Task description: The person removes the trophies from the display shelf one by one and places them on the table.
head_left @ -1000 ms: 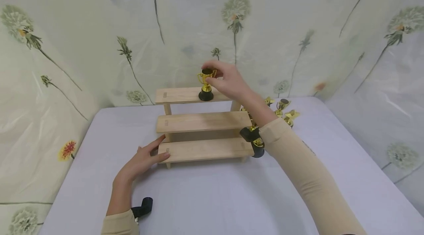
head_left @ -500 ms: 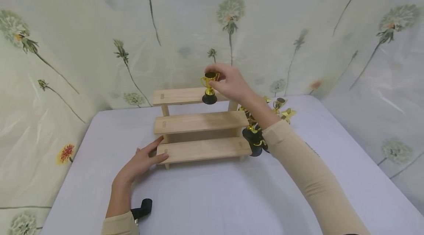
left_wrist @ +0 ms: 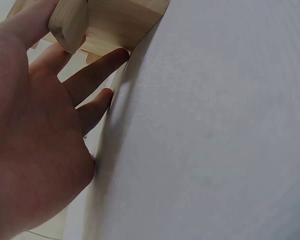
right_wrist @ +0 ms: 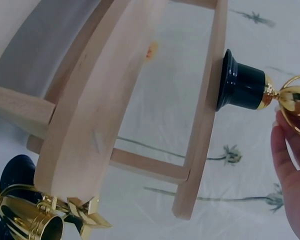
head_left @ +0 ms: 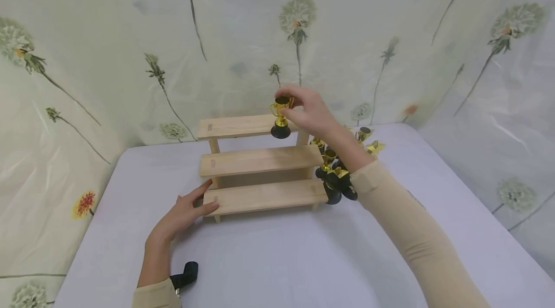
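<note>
A three-step wooden stand (head_left: pixel 260 162) stands on the white-covered table. My left hand (head_left: pixel 184 211) holds the left end of its bottom step, thumb on top and index finger at the back edge. In the left wrist view the wooden step end (left_wrist: pixel 70 25) lies between thumb and fingers. Up at the top step, my right hand (head_left: pixel 305 109) pinches a small gold trophy cup (head_left: pixel 281 117) by its bowl and handle. The trophy is upright, its black base (right_wrist: pixel 242 85) right at the top board in the right wrist view.
Several more gold trophies (head_left: pixel 328 161), some star-topped, crowd against the stand's right side, partly hidden by the right forearm. White cloth (head_left: pixel 260 260) covers the table in front. A dandelion-printed backdrop (head_left: pixel 234 23) hangs close behind the stand.
My right hand has carried the trophy a little to the right along the top step. The left hand keeps its place on the stand, and the head view has shifted slightly.
</note>
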Demonstrator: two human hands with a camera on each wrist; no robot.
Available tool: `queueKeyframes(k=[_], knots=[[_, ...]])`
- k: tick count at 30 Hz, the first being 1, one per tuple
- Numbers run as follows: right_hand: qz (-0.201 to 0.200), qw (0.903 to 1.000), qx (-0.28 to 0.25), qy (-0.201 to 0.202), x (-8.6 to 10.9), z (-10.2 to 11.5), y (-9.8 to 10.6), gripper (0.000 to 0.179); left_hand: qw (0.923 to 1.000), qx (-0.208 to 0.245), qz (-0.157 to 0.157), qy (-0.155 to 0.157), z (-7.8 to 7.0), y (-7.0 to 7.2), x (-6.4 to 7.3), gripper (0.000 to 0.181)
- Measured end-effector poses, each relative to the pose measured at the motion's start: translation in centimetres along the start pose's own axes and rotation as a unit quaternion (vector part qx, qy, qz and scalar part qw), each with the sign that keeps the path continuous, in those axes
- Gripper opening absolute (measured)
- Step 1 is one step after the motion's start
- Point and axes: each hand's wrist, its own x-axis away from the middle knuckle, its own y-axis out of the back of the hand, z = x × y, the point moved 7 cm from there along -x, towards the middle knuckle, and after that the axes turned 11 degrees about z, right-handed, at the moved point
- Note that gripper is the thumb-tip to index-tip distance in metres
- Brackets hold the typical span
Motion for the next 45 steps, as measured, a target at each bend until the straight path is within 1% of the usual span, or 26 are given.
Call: queueKeyframes(k=[6,10,16,21,27,34,45], knots=[[-0.004,1.0000,0.004,0.008,0.7,0.0,0.5,0.029,1.0000,-0.001,0.000,-0.006,0.0,0.0,0.0,0.087],[-0.011,0.9998,0.008,0.011,1.1,-0.1,0.8,0.030,1.0000,0.004,0.001,-0.004,-0.1,-0.1,0.1,0.087],[-0.022,0.9997,0.003,0.007,1.8,-0.6,1.3,0.033,1.0000,0.006,0.005,0.001,-0.1,-0.1,0.2,0.086],[-0.030,0.9995,-0.001,0.003,2.4,-0.8,1.6,0.034,1.0000,0.007,0.004,-0.001,-0.1,-0.2,0.2,0.085],[-0.037,0.9992,0.012,0.005,3.1,-0.7,2.0,0.033,0.9999,0.007,0.004,-0.006,-0.1,-0.2,0.1,0.085],[-0.043,0.9982,0.041,0.009,4.0,-1.0,2.6,0.031,1.0000,0.006,0.003,-0.006,0.0,-0.1,0.1,0.086],[-0.062,0.9969,0.047,-0.004,5.6,-1.9,3.9,0.033,1.0000,0.002,0.004,-0.009,0.0,-0.3,0.0,0.086]])
